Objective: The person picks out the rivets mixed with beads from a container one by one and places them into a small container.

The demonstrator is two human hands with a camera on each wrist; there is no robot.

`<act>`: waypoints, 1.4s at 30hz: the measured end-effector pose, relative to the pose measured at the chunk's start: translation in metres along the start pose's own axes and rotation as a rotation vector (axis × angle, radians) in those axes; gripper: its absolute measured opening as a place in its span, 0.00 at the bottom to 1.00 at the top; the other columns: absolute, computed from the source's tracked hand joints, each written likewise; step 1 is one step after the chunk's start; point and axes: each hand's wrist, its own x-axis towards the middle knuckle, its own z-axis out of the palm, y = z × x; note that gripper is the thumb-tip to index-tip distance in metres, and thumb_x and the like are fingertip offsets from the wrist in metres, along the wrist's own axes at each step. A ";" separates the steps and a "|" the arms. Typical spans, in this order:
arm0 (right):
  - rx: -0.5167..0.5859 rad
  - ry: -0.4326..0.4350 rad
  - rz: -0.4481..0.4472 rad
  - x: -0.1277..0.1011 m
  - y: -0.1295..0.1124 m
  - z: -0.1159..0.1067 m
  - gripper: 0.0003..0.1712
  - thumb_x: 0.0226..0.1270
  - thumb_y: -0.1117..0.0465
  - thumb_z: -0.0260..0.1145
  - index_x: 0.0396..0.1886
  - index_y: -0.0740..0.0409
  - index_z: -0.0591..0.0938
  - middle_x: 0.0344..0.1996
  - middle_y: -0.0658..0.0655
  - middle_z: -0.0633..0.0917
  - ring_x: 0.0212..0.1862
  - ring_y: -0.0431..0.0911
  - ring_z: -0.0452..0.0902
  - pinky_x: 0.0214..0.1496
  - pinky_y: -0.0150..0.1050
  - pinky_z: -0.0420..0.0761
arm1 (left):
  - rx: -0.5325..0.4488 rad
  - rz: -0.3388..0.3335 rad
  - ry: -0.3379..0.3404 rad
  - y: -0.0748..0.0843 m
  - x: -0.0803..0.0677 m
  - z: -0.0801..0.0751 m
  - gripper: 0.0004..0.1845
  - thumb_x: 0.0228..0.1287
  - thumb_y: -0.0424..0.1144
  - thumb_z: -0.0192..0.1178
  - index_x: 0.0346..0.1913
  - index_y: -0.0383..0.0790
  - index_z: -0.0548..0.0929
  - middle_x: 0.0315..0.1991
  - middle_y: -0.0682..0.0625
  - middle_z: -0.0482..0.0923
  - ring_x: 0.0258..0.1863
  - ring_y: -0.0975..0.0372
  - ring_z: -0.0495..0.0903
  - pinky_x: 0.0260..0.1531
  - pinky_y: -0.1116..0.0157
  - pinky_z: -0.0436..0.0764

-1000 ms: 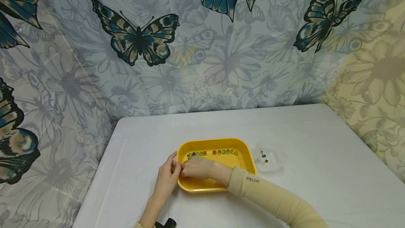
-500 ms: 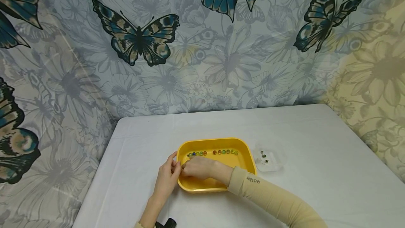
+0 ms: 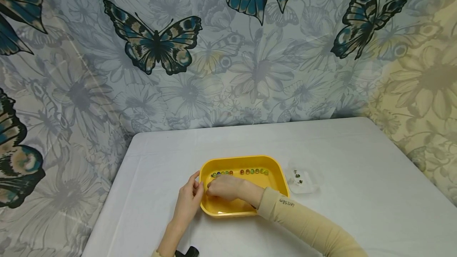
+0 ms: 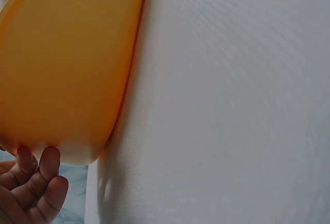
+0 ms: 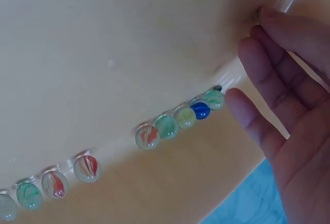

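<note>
White table (image 3: pixel 342 158), yellow tray (image 3: pixel 278 169), glass swirl marbles (image 5: pixel 154 133) rowed inside, right hand (image 3: pixel 223 187) relaxed beside them, left hand (image 3: pixel 189 201) fingers loose at rim.

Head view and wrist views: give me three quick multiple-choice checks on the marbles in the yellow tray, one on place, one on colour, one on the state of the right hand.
1. Where do the marbles lie in the yellow tray?
A. in a row along the far wall
B. heaped in the middle
C. outside on the table

2. What colour is the darkest marble near the row's end?
A. blue
B. black
C. pink

3. How is the right hand?
A. fingers straight, no grip on anything
B. gripping a cup
C. out of view

Answers: 1 A, the head view shows a line at the far wall; 2 A, the right wrist view shows it blue; 3 A, the fingers lie straight beside the row.
</note>
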 end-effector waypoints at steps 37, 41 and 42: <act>0.112 0.129 0.100 -0.012 0.014 -0.013 0.12 0.62 0.66 0.61 0.20 0.50 0.74 0.17 0.45 0.63 0.20 0.38 0.57 0.28 0.29 0.55 | -0.010 0.040 0.018 -0.001 -0.002 0.000 0.19 0.65 0.31 0.53 0.58 0.28 0.71 0.24 0.55 0.68 0.20 0.69 0.67 0.20 0.72 0.70; 0.104 0.143 0.108 -0.014 0.015 -0.014 0.12 0.62 0.66 0.62 0.21 0.50 0.74 0.17 0.45 0.64 0.21 0.38 0.58 0.28 0.29 0.56 | -0.015 0.044 0.023 -0.001 -0.002 0.000 0.19 0.65 0.30 0.53 0.58 0.28 0.71 0.24 0.55 0.68 0.20 0.69 0.67 0.20 0.72 0.70; 0.103 0.145 0.110 -0.015 0.015 -0.015 0.12 0.62 0.66 0.62 0.21 0.50 0.74 0.18 0.45 0.64 0.21 0.38 0.59 0.28 0.29 0.56 | -0.017 0.044 0.024 -0.001 -0.001 0.000 0.19 0.65 0.30 0.53 0.58 0.28 0.72 0.24 0.55 0.68 0.20 0.69 0.67 0.19 0.72 0.70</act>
